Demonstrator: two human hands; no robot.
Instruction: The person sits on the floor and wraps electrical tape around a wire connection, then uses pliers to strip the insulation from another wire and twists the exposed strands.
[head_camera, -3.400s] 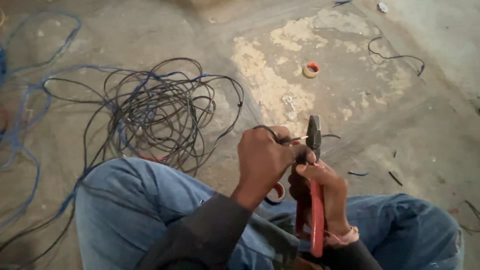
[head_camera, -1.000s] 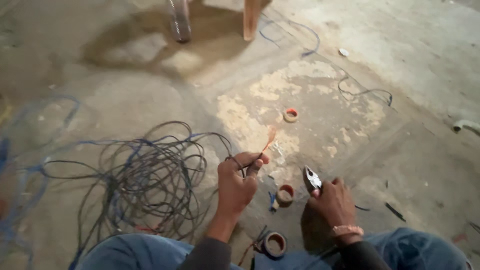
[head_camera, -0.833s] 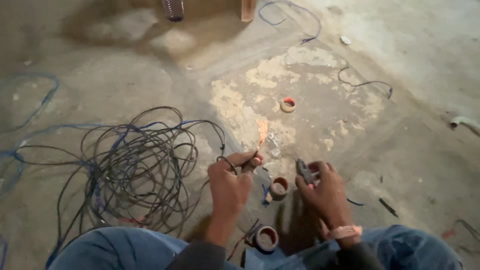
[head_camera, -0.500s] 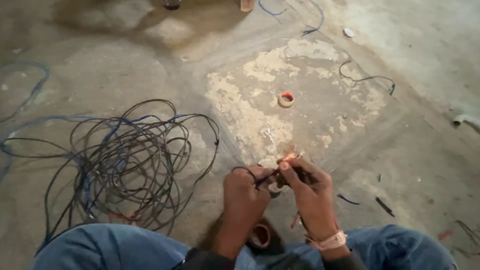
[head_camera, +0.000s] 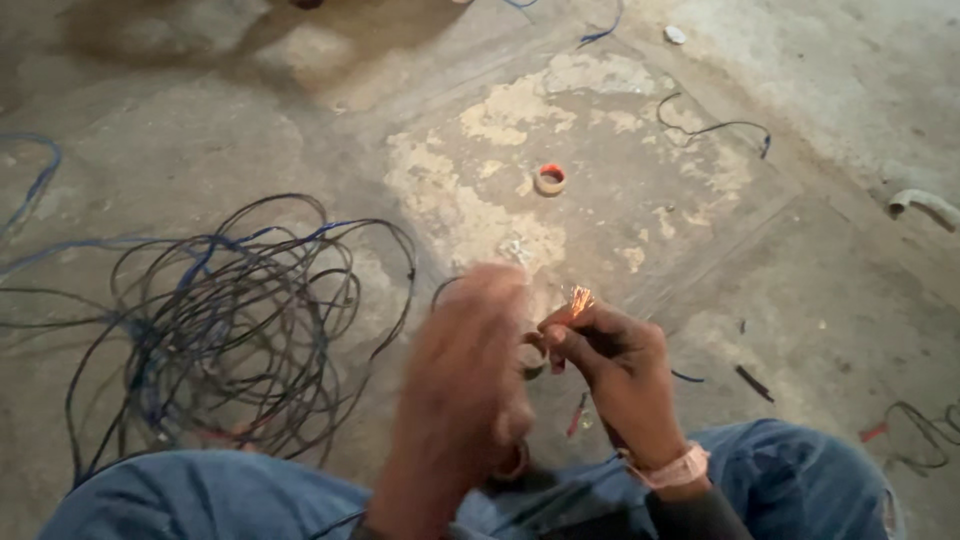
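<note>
My right hand (head_camera: 617, 368) pinches a black wire whose bare copper strands (head_camera: 579, 299) fan out above my fingertips. My left hand (head_camera: 468, 383) is a blur just to the left of it, raised over my lap; what it holds cannot be made out. A big tangle of black and blue wire (head_camera: 225, 325) lies on the concrete floor to my left, and one strand runs from it toward my hands. A roll of tape (head_camera: 530, 357) shows between my hands. The red-handled pliers (head_camera: 575, 415) lie on the floor by my knee.
A small tape roll (head_camera: 549, 179) lies on a patch of broken concrete further out. Loose wire offcuts (head_camera: 712, 128) lie at the upper right, more at the right edge (head_camera: 925, 428). A white pipe piece (head_camera: 924, 205) is at the right. My jeans-clad legs (head_camera: 790, 478) fill the bottom.
The pliers left my right hand and now lie on the floor. My right hand took the stripped wire end, and my left hand moves fast beside it. The camera tilted slightly.
</note>
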